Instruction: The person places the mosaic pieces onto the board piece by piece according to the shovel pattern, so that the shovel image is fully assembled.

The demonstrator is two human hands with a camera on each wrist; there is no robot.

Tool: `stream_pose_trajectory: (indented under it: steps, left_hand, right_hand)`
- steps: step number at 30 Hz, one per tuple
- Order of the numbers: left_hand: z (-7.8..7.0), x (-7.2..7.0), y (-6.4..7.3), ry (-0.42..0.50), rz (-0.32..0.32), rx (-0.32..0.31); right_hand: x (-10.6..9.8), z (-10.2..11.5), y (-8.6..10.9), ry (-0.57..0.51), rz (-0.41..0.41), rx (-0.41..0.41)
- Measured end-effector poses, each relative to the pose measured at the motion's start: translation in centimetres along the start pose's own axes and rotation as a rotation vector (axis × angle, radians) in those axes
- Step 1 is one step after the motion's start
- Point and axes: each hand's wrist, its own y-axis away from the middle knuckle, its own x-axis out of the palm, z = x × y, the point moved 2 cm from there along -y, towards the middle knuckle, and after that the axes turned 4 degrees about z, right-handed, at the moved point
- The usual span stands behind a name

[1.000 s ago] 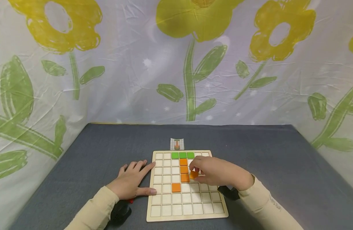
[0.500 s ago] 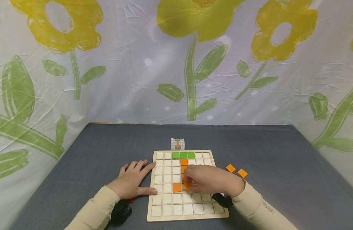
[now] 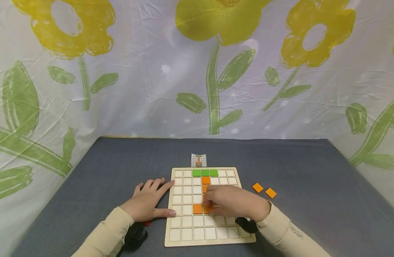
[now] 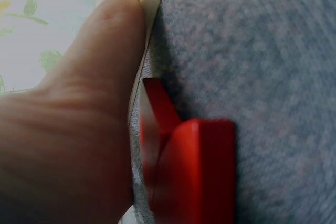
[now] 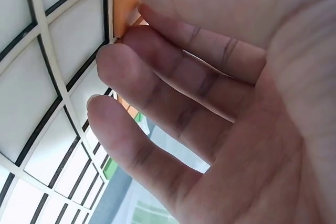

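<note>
A wooden grid board [image 3: 198, 234] lies on the dark table. Along its far row sit several green tiles [image 3: 205, 173], with an orange column [image 3: 205, 180] running down from the middle one. My right hand [image 3: 236, 201] pinches an orange tile [image 3: 208, 209] low at a cell below that column, just right of another orange tile [image 3: 198, 208]. In the right wrist view, thumb and index finger meet at an orange tile [image 5: 124, 6], the other fingers near the grid. My left hand [image 3: 146, 204] is spread, its thumb and index fingertips resting on the board's left edge.
Two loose orange tiles [image 3: 257, 187] lie on the table right of the board. A small pattern card [image 3: 198, 160] stands beyond the far edge. Red pieces [image 4: 212, 171] lie beside the left wrist. A flower-printed cloth [image 3: 145, 89] hangs behind the table.
My right hand has carried the orange tile left and toward me, down to the cell below the column, uncovering two loose tiles on the right. The left hand stays put.
</note>
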Motion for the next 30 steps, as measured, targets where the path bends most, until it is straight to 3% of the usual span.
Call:
stream_pose_trajectory:
  steps: [9, 14, 18, 21, 30]
  left_hand:
    - [-0.2, 0.0, 0.0, -0.002, 0.001, -0.001]
    - [-0.5, -0.3, 0.1, 0.004, 0.013, -0.005]
    - [-0.6, -0.4, 0.1, -0.001, 0.014, -0.010]
    - [-0.5, -0.4, 0.1, -0.003, 0.014, -0.009]
    - [-0.3, -0.5, 0.0, -0.006, 0.022, -0.007]
  right_hand:
    - [0.2, -0.1, 0.0, 0.010, 0.008, 0.012]
    - [-0.1, -0.4, 0.3, -0.051, 0.028, 0.027]
    - [-0.9, -1.0, 0.8, -0.080, -0.007, 0.033]
    - [-1.7, -1.7, 1.4, -0.029, -0.058, 0.041]
    - [-4.3, -5.1, 4.4, 0.057, -0.166, 0.239]
